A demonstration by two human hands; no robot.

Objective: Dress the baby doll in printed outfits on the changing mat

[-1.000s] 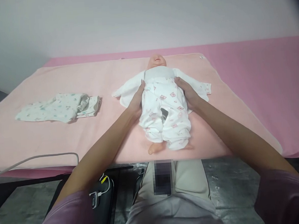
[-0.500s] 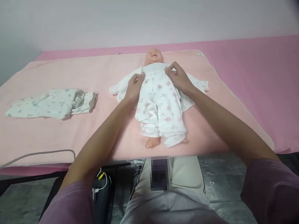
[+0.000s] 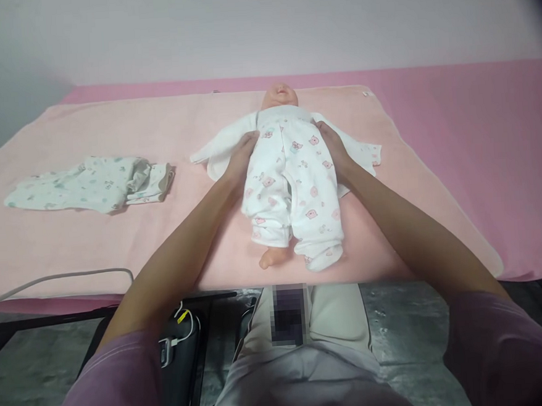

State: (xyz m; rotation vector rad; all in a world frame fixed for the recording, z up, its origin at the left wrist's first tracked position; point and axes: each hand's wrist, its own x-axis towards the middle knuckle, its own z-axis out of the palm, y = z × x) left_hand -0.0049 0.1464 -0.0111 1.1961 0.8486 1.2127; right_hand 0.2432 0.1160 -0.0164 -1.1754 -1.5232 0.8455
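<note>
A baby doll (image 3: pixel 280 97) lies on its back, head at the far side. It wears white baby pants (image 3: pixel 314 190) with a pink animal print, drawn up high over a white long-sleeved shirt (image 3: pixel 236 133). One bare foot (image 3: pixel 273 257) pokes out of a pant leg; the other is covered by the cuff. My left hand (image 3: pixel 244 158) is closed on the left side of the pants near the waist. On the opposite side my right hand (image 3: pixel 336 149) grips the pants at the same height. Fingers of both hands are partly hidden behind the fabric.
A folded white garment (image 3: pixel 88 185) with a green print lies to the left on the pale pink blanket (image 3: pixel 187 233). Bright pink cloth (image 3: pixel 491 163) covers the surface at right. A grey cable (image 3: pixel 72 275) crosses the front left edge.
My hands have shifted from pinching the waistband's front to the sides of the pants, the right one outward. The waist looks wider and smoother, and the pant legs have spread slightly.
</note>
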